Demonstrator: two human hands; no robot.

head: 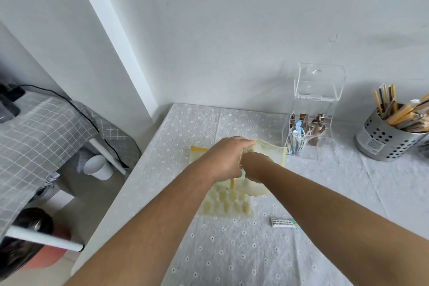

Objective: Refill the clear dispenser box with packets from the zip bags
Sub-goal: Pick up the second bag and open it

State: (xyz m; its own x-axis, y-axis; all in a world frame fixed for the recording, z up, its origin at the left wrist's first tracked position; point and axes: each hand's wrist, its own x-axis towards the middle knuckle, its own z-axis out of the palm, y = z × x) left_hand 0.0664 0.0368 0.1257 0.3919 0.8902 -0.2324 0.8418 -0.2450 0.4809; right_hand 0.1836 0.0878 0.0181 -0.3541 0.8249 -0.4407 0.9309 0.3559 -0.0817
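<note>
Both hands at the zip bag, mid-table.
My left hand (226, 158) pinches the mouth of the translucent yellow-edged plastic zip bag (267, 148); my right hand (254, 167) reaches into it, finger state hidden. Right of them: the clear acrylic dispenser box (311, 109), lid raised, and one loose white-and-teal packet (284, 222) on the floral tablecloth (232, 251).

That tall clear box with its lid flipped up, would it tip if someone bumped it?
Probably fairly easily: the clear dispenser box is tall and narrow, and its raised lid adds height. It looks rigid, likely acrylic. The few packets low inside should steady it only slightly.
</note>
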